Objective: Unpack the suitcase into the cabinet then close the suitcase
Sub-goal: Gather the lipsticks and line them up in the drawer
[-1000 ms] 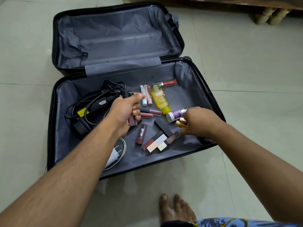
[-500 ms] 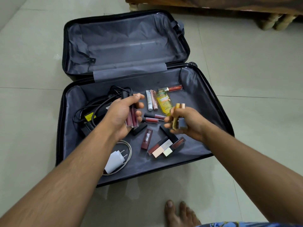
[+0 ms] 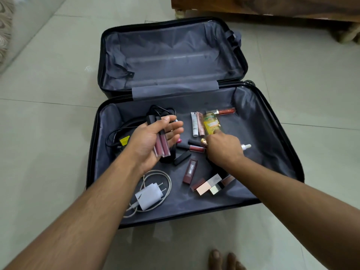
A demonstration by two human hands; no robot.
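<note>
While both hands work over the open suitcase on the floor, the unpacking looks barely begun; no cabinet is in view.

Risks first. The left hand lies palm-up with fingers mostly straight, two gloss tubes resting across the palm, only the thumb laid over their dark caps. Loose hold: tilt the wrist and the tubes likely roll off toward 6 o'clock, back into the case. The right hand already carries a gold-capped item and a white-tipped bottle sticking out either side of the fist, and its fingertips reach for the yellow bottle at 12 o'clock from it. Adding a third item to a full grip may squeeze one out. Small cosmetics lie close together below the wrist; a sweep could scatter them.

Pose: left forearm enters from 7 o'clock, wrist turned up, hand above the black cables. Right forearm enters from 4 o'clock, knuckles up, fingers curled round its load. A charger with coiled cord sits at 7 o'clock in the case, untouched.
</note>
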